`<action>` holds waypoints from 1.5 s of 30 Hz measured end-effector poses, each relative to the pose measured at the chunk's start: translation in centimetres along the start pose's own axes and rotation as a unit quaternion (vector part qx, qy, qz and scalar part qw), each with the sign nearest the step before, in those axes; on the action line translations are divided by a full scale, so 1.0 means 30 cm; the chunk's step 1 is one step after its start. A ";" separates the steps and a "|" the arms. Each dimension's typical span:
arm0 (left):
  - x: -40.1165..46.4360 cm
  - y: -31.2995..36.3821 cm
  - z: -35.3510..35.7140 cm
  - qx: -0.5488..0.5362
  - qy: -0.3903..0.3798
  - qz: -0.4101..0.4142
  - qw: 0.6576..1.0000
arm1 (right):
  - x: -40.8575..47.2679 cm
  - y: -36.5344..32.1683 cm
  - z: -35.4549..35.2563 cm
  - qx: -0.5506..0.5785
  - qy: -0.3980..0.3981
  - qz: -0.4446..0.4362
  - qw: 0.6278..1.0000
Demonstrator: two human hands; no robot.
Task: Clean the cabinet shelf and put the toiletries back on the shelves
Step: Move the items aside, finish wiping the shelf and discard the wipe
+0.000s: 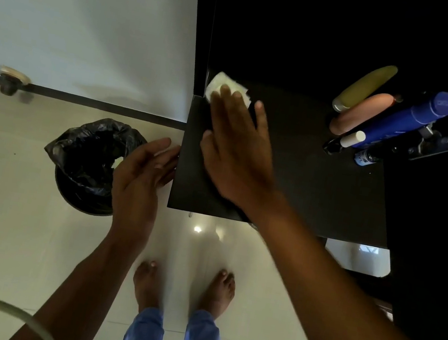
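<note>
Legible markings: none that I can read.

I find printing in two places only. The cap of the blue bottle (pixel 408 123) carries a pale embossed or printed mark, too blurred for me to resolve into letters. The small blue container (pixel 365 157) lying at the front of the group on the shelf (pixel 317 191) shows a white patch of label, which I likewise cannot read. The yellow-green bottle (pixel 364 86) and the pink bottle (pixel 362 113) present plain sides to my camera, with no text, numbers or signs visible.
</note>
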State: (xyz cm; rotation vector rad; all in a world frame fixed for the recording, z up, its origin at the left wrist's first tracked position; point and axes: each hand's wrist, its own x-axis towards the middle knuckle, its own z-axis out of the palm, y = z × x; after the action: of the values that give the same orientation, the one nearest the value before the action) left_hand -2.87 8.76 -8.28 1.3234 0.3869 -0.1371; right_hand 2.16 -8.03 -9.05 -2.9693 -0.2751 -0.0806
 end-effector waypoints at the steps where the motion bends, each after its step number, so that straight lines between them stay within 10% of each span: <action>1: -0.002 0.009 0.000 -0.010 -0.001 -0.011 1.000 | -0.051 -0.041 0.001 0.017 -0.010 -0.014 1.000; 8: -0.028 0.023 0.002 0.156 0.012 0.046 0.987 | -0.445 -0.167 -0.043 0.043 -0.122 -0.009 0.992; 13: -0.067 0.014 0.040 0.475 -0.038 0.229 0.849 | -0.555 -0.010 -0.124 0.011 -0.145 0.105 0.984; 19: -0.098 -0.043 0.119 0.570 -0.129 0.272 0.765 | -0.635 0.248 -0.169 -0.040 -0.093 0.273 0.957; 27: -0.094 -0.047 0.126 0.584 -0.131 0.271 0.754 | -0.599 0.283 -0.125 -0.032 -0.036 0.369 0.928; 45: -0.078 -0.063 0.121 0.577 -0.125 0.281 0.757 | -0.307 0.140 -0.133 0.035 -0.054 0.229 0.971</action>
State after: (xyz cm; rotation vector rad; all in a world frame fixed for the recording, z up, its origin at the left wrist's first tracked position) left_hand -4.93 4.53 -8.48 2.5531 -0.4563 -0.0281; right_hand -6.26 -14.40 -6.39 -2.8855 0.3895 0.1431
